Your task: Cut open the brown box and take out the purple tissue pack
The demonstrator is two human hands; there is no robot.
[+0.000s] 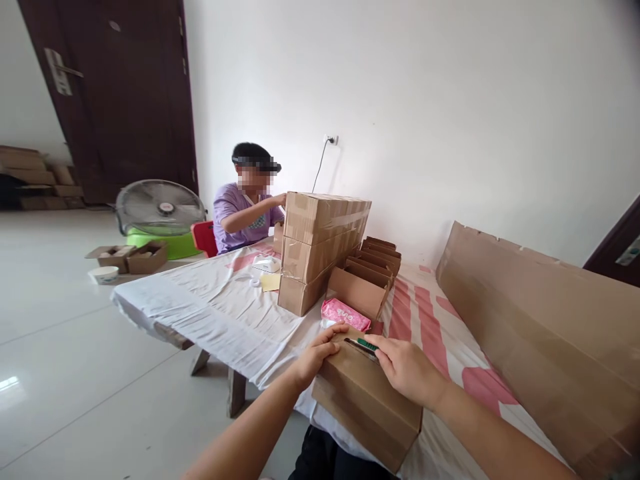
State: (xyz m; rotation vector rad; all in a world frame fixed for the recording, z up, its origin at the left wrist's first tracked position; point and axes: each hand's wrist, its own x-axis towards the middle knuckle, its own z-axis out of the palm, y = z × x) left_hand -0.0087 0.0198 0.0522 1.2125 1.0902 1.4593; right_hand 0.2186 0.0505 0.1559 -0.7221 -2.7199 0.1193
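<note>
My left hand (316, 357) and my right hand (407, 369) both rest on the top of a small brown cardboard box (367, 407) at the table's near edge. The fingers of each hand press on the box's upper flap. A green-and-white item (367, 344) shows in the slot between the hands. Just behind the box lies a pink packet (345, 314) in front of an open cardboard box (359, 293).
A stack of taped boxes (320, 250) and a row of open boxes (377, 259) stand on the white-and-pink cloth (215, 303). Another person (247, 210) sits at the far end. Flat cardboard sheets (540, 327) lie at right. A fan (159, 208) stands on the floor.
</note>
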